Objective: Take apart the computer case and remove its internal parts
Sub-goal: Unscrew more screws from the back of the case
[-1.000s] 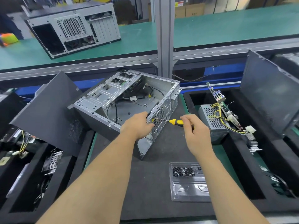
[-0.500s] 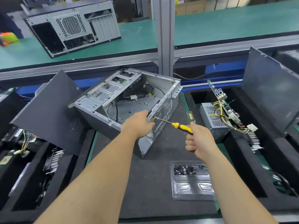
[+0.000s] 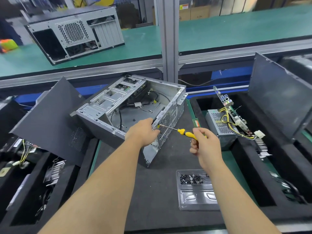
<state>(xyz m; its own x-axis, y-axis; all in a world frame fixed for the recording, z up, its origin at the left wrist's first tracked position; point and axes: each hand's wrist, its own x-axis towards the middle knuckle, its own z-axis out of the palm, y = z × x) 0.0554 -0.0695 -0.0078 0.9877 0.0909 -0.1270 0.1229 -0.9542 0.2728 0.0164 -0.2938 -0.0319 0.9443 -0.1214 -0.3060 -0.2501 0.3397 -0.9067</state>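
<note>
open grey computer case [image 3: 130, 105], tilted, gutted

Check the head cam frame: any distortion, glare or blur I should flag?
Head view: wide-angle bowing bends the shelf rail and the frame edges; soft glare on the clear screw tray; lighting is even overhead, shadows faint; the screwdriver in the right hand and the left hand on the computer case look sharp; the far background is softer.

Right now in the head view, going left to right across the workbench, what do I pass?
Dark side panel → open computer case → left hand → yellow screwdriver → right hand → power supply → second dark panel.
</note>
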